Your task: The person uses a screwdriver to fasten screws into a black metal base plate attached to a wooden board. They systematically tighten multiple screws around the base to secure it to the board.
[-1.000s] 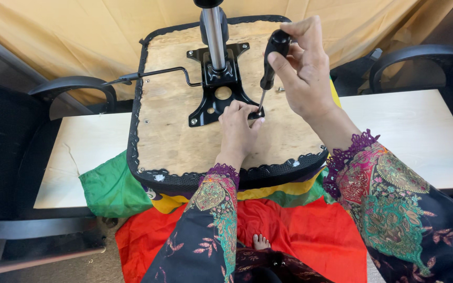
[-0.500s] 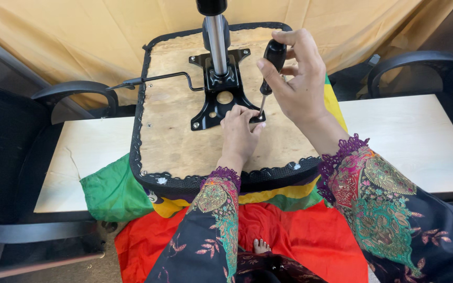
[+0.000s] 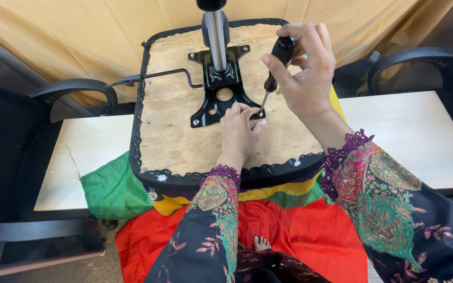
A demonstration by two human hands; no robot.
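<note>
Two hands are engaged: a screwdriver [image 3: 273, 68], judged light and rigid, is gripped by its handle in the right hand [image 3: 302, 73]; the left hand [image 3: 238, 131], loosely curled, is rested on the black mounting plate [image 3: 217, 99].

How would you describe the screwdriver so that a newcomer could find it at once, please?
Start at the upturned chair seat with its bare wooden underside. Above its black metal bracket, the right hand grips a screwdriver. Black handle, thin shaft, tip beside the left hand.
</note>
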